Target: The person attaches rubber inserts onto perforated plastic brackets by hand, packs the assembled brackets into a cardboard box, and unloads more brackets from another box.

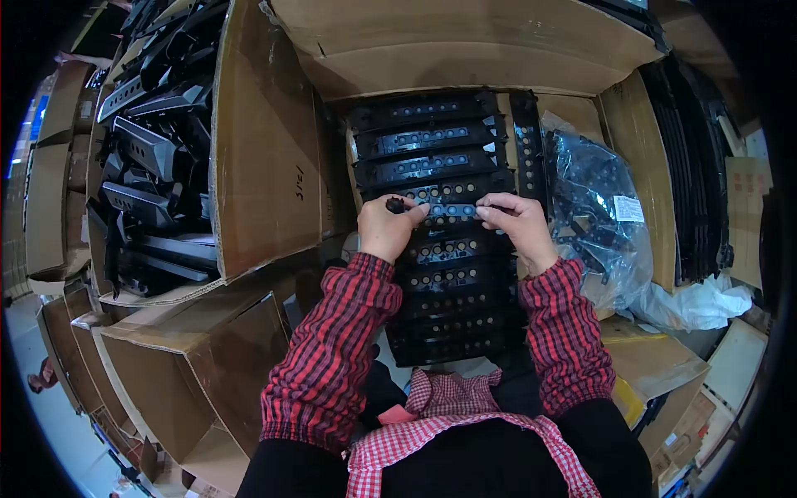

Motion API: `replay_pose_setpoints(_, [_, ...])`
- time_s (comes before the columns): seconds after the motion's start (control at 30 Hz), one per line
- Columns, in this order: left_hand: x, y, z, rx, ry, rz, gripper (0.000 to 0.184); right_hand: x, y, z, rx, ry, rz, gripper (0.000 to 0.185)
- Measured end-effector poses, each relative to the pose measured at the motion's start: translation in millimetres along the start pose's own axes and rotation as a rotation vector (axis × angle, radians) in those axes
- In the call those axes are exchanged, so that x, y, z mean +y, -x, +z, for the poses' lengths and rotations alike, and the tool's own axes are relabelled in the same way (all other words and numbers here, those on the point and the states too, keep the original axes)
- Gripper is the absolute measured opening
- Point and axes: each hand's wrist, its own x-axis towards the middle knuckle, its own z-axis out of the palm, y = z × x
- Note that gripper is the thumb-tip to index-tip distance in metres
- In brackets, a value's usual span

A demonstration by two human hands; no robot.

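Observation:
My left hand (386, 230) is closed around a small black part (396, 204), whose kind I cannot make out. Its thumb presses at the left end of a bluish strip with several round spots (452, 211). At the strip's right end, the thumb and forefinger of my right hand (521, 229) are pinched together; whatever is between them is too small to name. Beneath both hands lies a row of long black plastic panels (427, 172), each with several round buttons or holes. Another such panel (528, 145) stands lengthwise at the right.
At left, a tall cardboard box (266, 141) holds many black and grey plastic parts (145, 149). A clear plastic bag (594, 195) of small dark pieces lies right of the panels. Open cartons (191, 357) stand lower left, and cardboard flaps (465, 46) rise behind the panels.

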Motion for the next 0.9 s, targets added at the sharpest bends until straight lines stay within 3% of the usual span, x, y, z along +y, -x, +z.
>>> replay_pose_setpoints(0.07, [-9.5, -14.2, 4.2, 0.036, -0.073, -0.062, 0.017, -3.2, -10.6, 12.2, 0.058, -0.039, 0.033, 0.016])
replay_pose_setpoints(0.13, [-7.1, -24.3, 4.8, 0.152, -0.136, 0.02, 0.017, -2.7, -29.2, 16.8, 0.1, 0.173, -0.001, 0.015])
replay_pose_setpoints(0.23, [-1.6, -38.7, -3.1, 0.197, -0.016, -0.095, 0.016, -28.3, -43.7, 28.1, 0.209, 0.418, -0.062, 0.018])
replay_pose_setpoints(0.27, [-1.7, -38.5, -3.5, 0.203, -0.012, -0.098, 0.016, -16.6, -53.1, 23.8, 0.236, 0.519, -0.188, 0.021])
replay_pose_setpoints(0.4, [-13.1, -37.5, 2.0, 0.105, -0.059, -0.096, 0.016, -17.2, -36.6, 17.0, 0.27, 0.638, -0.165, 0.023])
replay_pose_setpoints(0.57, [-33.5, -30.4, 31.0, 0.26, -0.542, -0.059, 0.028, 33.7, -34.5, 26.7, 0.344, 0.701, -0.315, 0.02])
replay_pose_setpoints(0.9, [-25.4, -37.7, 21.5, 0.245, -0.471, -0.126, 0.026, 27.2, -51.0, 38.4, 0.387, 0.827, -0.285, 0.014])
